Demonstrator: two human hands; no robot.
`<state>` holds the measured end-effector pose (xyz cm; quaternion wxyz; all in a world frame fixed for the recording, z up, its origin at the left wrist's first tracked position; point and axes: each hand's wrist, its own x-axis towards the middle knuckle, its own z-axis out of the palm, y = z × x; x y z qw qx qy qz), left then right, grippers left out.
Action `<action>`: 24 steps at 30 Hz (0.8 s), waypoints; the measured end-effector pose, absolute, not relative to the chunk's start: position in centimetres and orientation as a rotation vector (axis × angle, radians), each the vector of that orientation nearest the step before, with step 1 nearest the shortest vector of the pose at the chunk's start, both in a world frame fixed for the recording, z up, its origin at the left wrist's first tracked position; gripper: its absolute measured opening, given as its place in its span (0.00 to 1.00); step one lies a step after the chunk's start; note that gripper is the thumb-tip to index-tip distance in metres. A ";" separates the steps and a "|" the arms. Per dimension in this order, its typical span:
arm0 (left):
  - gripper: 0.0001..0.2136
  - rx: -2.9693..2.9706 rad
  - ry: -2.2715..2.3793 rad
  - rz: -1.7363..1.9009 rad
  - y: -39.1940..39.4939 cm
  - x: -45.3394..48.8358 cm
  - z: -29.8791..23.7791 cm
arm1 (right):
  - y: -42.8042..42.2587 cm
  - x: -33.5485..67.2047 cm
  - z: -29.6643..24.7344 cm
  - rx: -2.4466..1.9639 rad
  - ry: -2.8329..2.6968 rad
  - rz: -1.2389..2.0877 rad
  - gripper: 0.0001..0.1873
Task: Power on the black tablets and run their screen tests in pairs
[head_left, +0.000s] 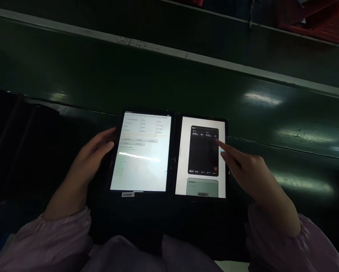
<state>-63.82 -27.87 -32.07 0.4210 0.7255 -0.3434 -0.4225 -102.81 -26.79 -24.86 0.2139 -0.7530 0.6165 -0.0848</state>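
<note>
Two tablets with lit screens are side by side in front of me. The left tablet [141, 158] shows a white page with check boxes, grey buttons and green text. My left hand [94, 151] grips its left edge, thumb at the front and fingers partly hidden behind the rim. On the right tablet [183, 158] a dark clock app card stands above a greenish card. My right hand [243, 162] is over that tablet's right edge, index finger stretched toward the dark card; whether it touches the glass I cannot tell. A small blue spot shows by its fingers.
A dark green work surface [129, 79] stretches away, crossed by a pale metal strip [186, 56]. Red plastic bins [322, 22] sit at the far right. Small barcode labels [128, 195] show at the tablets' lower edges. At the left is a black area [19, 139].
</note>
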 end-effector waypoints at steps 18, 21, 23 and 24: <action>0.20 1.823 -0.900 -1.026 -27.8 -64.0 -31.7 | -27.6 -102.9 -25.4 -1.966 1.608 -0.354 0.33; 0.19 1.837 -0.890 -1.020 -27.9 -64.2 -31.5 | -28.1 -103.1 -26.4 -1.987 1.715 -0.431 0.34; 0.19 1.839 -0.878 -1.026 -27.9 -64.3 -31.5 | -28.3 -103.1 -26.8 -2.046 1.733 -0.474 0.33; 0.19 1.834 -0.874 -1.031 -27.9 -64.2 -31.6 | -28.3 -103.0 -26.8 -2.083 1.724 -0.497 0.32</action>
